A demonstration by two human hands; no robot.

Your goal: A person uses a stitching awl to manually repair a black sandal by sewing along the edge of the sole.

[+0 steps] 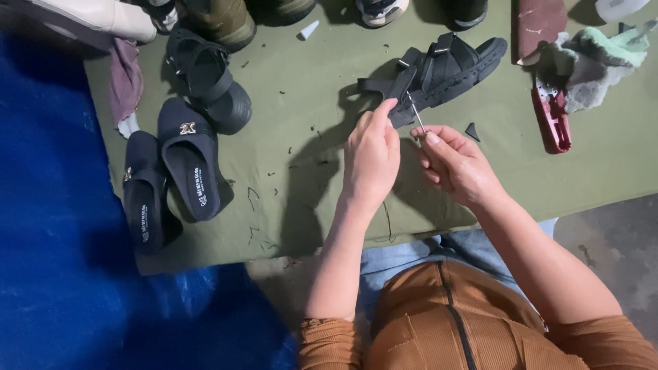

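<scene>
Green counter point(301, 171) is cluttered: black slippers point(171, 178) sit left, rag point(596, 62) right; left hand point(371, 159) pinches sandal point(439, 68) strap, right hand point(456, 164) grips a needle point(416, 115).

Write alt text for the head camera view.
A person's left hand and right hand hold a thin metal needle beside a black sandal on an olive green cloth. A pair of dark slip-on shoes lies to the left.

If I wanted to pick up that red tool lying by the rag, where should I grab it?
Probably the lower half of the red tool, from its right. It lies lengthwise on the green table cover; its upper end tucks under the grey-green rag, while the lower half is bare and slim.
</scene>
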